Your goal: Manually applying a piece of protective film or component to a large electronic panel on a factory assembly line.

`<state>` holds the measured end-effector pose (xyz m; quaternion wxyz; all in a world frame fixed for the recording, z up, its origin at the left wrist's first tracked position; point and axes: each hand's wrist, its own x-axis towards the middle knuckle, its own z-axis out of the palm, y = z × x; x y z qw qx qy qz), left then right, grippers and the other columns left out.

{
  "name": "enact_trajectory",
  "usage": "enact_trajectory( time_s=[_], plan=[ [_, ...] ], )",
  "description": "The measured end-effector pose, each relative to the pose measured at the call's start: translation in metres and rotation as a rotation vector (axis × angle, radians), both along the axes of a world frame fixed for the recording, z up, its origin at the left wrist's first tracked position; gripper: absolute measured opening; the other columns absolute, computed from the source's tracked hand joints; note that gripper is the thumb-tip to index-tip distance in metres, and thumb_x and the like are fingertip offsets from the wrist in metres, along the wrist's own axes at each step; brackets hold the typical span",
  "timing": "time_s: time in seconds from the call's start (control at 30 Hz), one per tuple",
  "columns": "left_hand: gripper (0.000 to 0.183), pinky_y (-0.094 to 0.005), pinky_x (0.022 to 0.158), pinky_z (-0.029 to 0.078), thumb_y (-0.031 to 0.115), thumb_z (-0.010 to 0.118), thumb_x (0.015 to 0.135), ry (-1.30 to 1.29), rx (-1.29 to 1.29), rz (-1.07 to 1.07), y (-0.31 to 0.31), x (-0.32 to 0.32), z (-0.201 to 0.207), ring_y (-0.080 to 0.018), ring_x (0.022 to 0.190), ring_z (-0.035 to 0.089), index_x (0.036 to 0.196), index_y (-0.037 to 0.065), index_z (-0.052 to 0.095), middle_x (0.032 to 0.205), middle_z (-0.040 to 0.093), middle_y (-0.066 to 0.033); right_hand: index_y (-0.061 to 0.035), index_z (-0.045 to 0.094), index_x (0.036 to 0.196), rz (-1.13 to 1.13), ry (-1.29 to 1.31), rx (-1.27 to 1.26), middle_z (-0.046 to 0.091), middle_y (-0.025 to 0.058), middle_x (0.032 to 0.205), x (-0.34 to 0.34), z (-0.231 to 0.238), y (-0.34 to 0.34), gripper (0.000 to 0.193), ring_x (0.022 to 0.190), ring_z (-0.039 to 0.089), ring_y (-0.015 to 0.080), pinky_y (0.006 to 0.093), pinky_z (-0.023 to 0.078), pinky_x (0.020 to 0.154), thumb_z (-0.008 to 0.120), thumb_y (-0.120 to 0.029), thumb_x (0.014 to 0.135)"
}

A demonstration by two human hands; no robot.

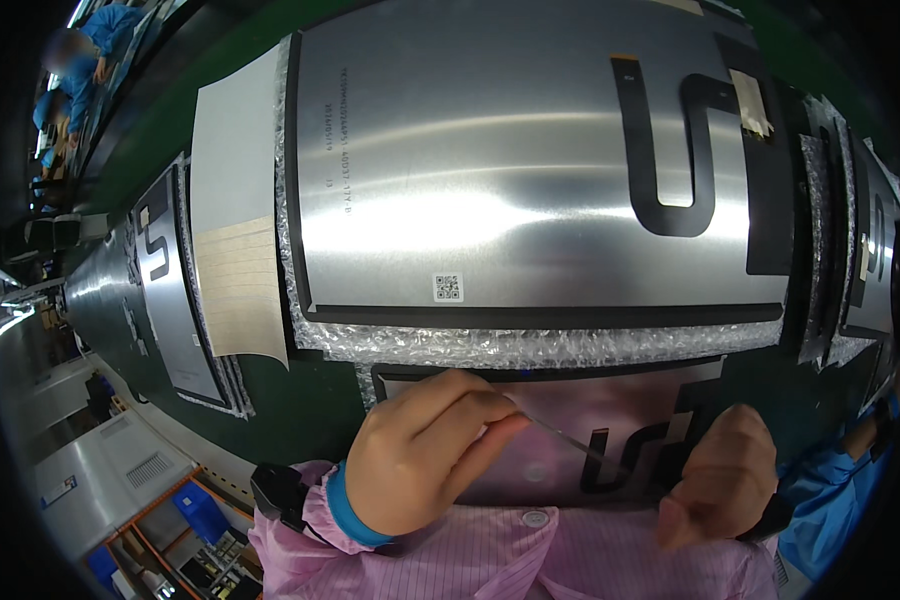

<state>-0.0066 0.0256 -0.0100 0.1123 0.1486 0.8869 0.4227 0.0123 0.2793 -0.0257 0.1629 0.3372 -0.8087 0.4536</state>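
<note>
My left hand (425,455) is closed in a pinch on one end of a thin greyish strip (570,440). The strip slants down to the right, toward my right hand (725,480), which is curled and slightly blurred; what its fingers hold is hidden. Both hands are over a near metal-backed panel (510,475) with a black curved flat cable (610,465), close to my body. Beyond it lies a larger silver panel (470,180) with dark edges, a black U-shaped cable (670,190) and a square code label (448,288).
Bubble wrap (530,345) lies under the large panel. Left of it is a white and beige sheet (235,230), then another panel (175,290) on the green table (300,400). More wrapped panels (870,250) stand at right, near a person's blue sleeve (830,500). Other people work far left.
</note>
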Motion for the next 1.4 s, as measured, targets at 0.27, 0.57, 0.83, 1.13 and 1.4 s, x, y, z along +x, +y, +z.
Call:
enact_trajectory(
  time_s=[0.27,0.57,0.83,1.13,1.4],
  plan=[
    [0.011,-0.0281,0.045,0.045,0.013,0.075,0.072,-0.082,-0.217,-0.001,0.010,-0.014,0.008,-0.0172,0.048,0.058,0.072,0.006,0.066,0.060,0.059,-0.0025,-0.0065,0.054,0.069,-0.269,-0.410,0.134,0.053,0.0060,0.066,-0.008,0.008,-0.002,0.019,0.053,0.049,0.0196,0.0302,0.038,0.052,0.072,-0.011,0.065],
    [0.012,-0.0342,0.046,0.046,0.016,0.072,0.069,-0.139,-0.314,-0.057,0.017,-0.028,0.010,-0.0228,0.048,0.057,0.066,0.009,0.062,0.054,0.056,-0.0043,-0.0023,0.049,0.071,-0.402,-0.508,0.183,0.050,0.0085,0.067,-0.005,0.004,-0.006,0.019,0.058,0.045,0.0187,0.0271,0.035,0.056,0.065,-0.013,0.073],
    [0.013,-0.0267,0.046,0.045,0.011,0.074,0.066,-0.130,-0.346,-0.072,0.018,-0.032,0.011,-0.0126,0.045,0.057,0.078,0.010,0.070,0.053,0.055,0.0038,-0.0017,0.050,0.070,-0.427,-0.541,0.177,0.049,0.0080,0.069,-0.002,0.006,-0.006,0.019,0.060,0.045,0.0165,0.0262,0.034,0.056,0.065,-0.012,0.074],
    [0.012,-0.0251,0.048,0.046,0.007,0.074,0.068,-0.264,-0.284,-0.031,0.022,-0.041,0.018,-0.0119,0.047,0.059,0.079,0.007,0.070,0.059,0.059,0.0010,-0.0003,0.051,0.074,-0.506,-0.561,0.247,0.048,0.0060,0.070,-0.003,0.004,-0.012,0.018,0.056,0.043,0.0140,0.0249,0.033,0.053,0.067,-0.010,0.074],
    [0.016,-0.0242,0.049,0.047,0.006,0.073,0.068,-0.344,-0.368,-0.036,0.021,-0.040,0.034,-0.0115,0.048,0.060,0.083,0.007,0.070,0.059,0.060,0.0007,-0.0013,0.052,0.078,-0.490,-0.468,0.327,0.048,0.0038,0.066,-0.007,0.009,-0.014,0.018,0.053,0.042,0.0126,0.0239,0.031,0.049,0.068,-0.009,0.073]
  ],
)
